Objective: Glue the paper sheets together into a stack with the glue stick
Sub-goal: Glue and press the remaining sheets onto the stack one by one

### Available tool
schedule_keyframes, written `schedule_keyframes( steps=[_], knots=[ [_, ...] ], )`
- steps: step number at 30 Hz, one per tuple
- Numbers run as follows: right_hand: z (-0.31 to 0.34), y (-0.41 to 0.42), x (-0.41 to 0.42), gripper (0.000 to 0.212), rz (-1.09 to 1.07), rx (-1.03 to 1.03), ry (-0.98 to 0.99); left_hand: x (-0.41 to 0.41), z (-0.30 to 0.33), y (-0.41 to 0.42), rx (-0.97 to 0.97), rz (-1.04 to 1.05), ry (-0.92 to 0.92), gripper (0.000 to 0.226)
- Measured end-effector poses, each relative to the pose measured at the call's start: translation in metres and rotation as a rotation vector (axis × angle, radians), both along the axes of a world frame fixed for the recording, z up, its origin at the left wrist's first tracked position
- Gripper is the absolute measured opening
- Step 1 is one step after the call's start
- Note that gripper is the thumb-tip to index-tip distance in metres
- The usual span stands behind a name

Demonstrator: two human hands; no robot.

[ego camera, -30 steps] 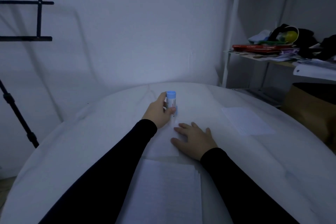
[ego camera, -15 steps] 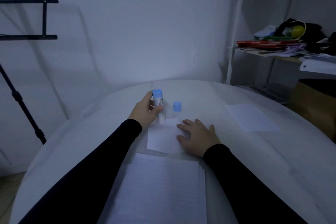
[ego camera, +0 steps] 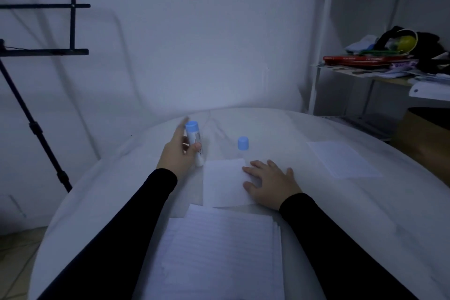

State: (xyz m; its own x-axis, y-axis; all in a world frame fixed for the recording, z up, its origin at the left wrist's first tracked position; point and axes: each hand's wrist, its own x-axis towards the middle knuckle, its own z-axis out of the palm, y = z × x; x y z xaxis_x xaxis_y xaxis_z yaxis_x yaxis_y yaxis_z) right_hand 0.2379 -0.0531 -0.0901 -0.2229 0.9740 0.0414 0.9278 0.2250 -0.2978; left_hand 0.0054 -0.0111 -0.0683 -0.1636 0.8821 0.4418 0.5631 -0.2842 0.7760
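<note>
**Glue stick uncapped, small sheet pinned and waiting**

Nearest the camera lies a pile of lined sheets (ego camera: 219, 251), loosely squared, its edges fanned a little at the right. Just beyond it sits a single small sheet (ego camera: 222, 181) on the white surface (ego camera: 97, 190). The right hand (ego camera: 271, 184) rests flat on that sheet's right edge, fingers straight and spread, pressing it down. Paper this thin is light and limp; it will likely slide or buckle under a dragging glue tip, so holding it flat near an edge, as here, looks sensible, and lifting it is best done by a corner.

To the left of the sheet, the left hand (ego camera: 177, 153) grips the glue stick (ego camera: 193, 142), thumb curled round the tube, glue end pointing down near the sheet's far left corner; the forefinger is blurred. The tube looks rigid and smooth, easy to hold mid-barrel. Its blue cap (ego camera: 243, 143) stands alone farther back. Another sheet (ego camera: 341, 158) lies well apart on the right.

Beyond are a black stand (ego camera: 36, 129) and a cluttered shelf (ego camera: 377, 66).
</note>
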Motion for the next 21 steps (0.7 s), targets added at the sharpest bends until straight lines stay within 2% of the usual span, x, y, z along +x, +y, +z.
schedule_keyframes(
  steps=[2, 5, 6, 11, 12, 16, 18, 21],
  knots=[
    [0.000, 0.000, 0.000, 0.051, 0.000, -0.002, 0.012, -0.002, 0.001, -0.006, 0.100, 0.052, -0.125, 0.064],
    [0.000, 0.000, 0.001, 0.051, -0.004, -0.003, 0.042, -0.002, 0.006, -0.009, 0.159, 0.072, -0.197, 0.024],
    [0.000, 0.001, 0.001, 0.051, -0.006, -0.001, 0.046, -0.001, 0.008, -0.009, 0.156, 0.052, -0.236, 0.019],
    [0.001, -0.001, 0.001, 0.052, -0.012, 0.005, 0.054, -0.001, 0.006, -0.011, -0.019, -0.085, -0.579, 0.046],
    [0.001, -0.001, 0.001, 0.052, -0.012, 0.006, 0.056, -0.002, 0.006, -0.013, -0.039, -0.101, -0.594, 0.053],
    [0.000, -0.001, 0.001, 0.052, -0.015, 0.001, 0.062, -0.007, 0.003, -0.017, -0.041, -0.096, -0.470, 0.060],
    [0.000, -0.001, 0.002, 0.052, -0.016, 0.005, 0.055, -0.008, 0.001, -0.018, -0.047, -0.124, -0.476, 0.050],
    [0.000, 0.000, 0.002, 0.052, -0.019, 0.007, 0.061, -0.008, 0.000, -0.018, -0.036, -0.038, -0.307, 0.028]
  ],
)
